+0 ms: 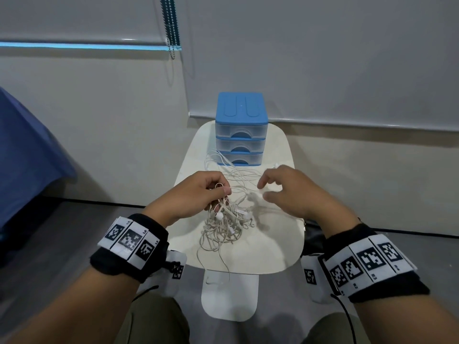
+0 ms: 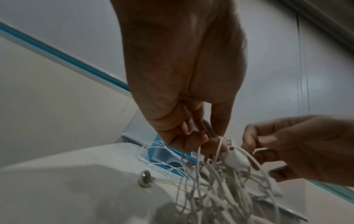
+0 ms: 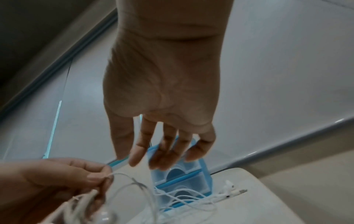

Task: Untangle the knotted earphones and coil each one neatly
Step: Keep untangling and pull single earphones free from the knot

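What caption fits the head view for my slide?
Left hand pinches tangled white earphones above a small table; right hand open.

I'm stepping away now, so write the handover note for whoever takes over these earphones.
Left hand: pinches a cord of the tangled earphones and lifts part of the bundle off the table.
Right hand: open, fingers spread above the cords, holding nothing.
More white cord trails toward the blue drawer box at the far end of the table.
Done: nothing is coiled yet; the bundle is still knotted.
Left: separate each earphone, then coil each one neatly.
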Motion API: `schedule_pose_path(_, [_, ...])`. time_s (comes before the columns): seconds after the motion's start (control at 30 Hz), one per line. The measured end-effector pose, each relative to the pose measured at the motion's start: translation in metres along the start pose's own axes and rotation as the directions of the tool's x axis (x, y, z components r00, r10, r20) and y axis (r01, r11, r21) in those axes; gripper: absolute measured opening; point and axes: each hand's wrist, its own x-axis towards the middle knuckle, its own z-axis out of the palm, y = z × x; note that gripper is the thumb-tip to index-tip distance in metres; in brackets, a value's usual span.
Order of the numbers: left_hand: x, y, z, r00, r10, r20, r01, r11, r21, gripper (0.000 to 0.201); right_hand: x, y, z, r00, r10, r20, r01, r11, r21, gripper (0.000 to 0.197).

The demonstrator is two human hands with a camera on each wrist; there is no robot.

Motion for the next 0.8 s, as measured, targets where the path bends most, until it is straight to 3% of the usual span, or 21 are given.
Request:
schedule_pose_path(0.07, [-0.001,-0.001,0.004,0.999,-0.021,-0.043,0.019,0.999,-0.042,0.013,-0.005,-0.012,-0.002,0.994,-0.102,-0.027,0.105,0.977,0.183,0.009])
schedule_pose_path(0.13, [-0.001,-0.001,0.008,0.997,-0.036,-0.075,0.03,0.996,-0.079,0.012,-0.01,-0.023,0.0,0.982,-0.183,0.044,0.163,0.945,0.283,0.011])
schedule_pose_path(0.23, [-0.003,0.001,0.013,0.992,-0.055,-0.113,0.037,0.987,-0.158,0.008,-0.012,-0.029,0.01,0.975,-0.199,0.104,0.164,0.947,0.277,0.014])
schedule_pose_path(0.43, [-0.009,0.004,0.021,0.99,-0.082,-0.112,0.046,0.955,-0.294,0.013,-0.014,-0.029,0.026,0.986,-0.164,0.012,0.156,0.956,0.249,0.022])
schedule_pose_path(0.6, [-0.01,0.01,0.02,0.976,-0.185,-0.113,0.123,0.902,-0.414,0.011,-0.012,-0.026,0.033,0.991,-0.127,-0.028,0.13,0.981,0.145,0.02])
schedule_pose_path(0.7, [-0.012,0.005,0.016,0.982,-0.149,-0.113,0.105,0.94,-0.324,0.023,-0.012,-0.019,0.03,0.994,-0.097,-0.052,0.104,0.98,0.171,0.02])
schedule_pose_path(0.8, [-0.014,0.0,0.016,0.99,-0.07,-0.126,0.058,0.994,-0.095,0.023,-0.012,-0.014,0.03,0.995,-0.08,-0.063,0.092,0.972,0.214,0.017])
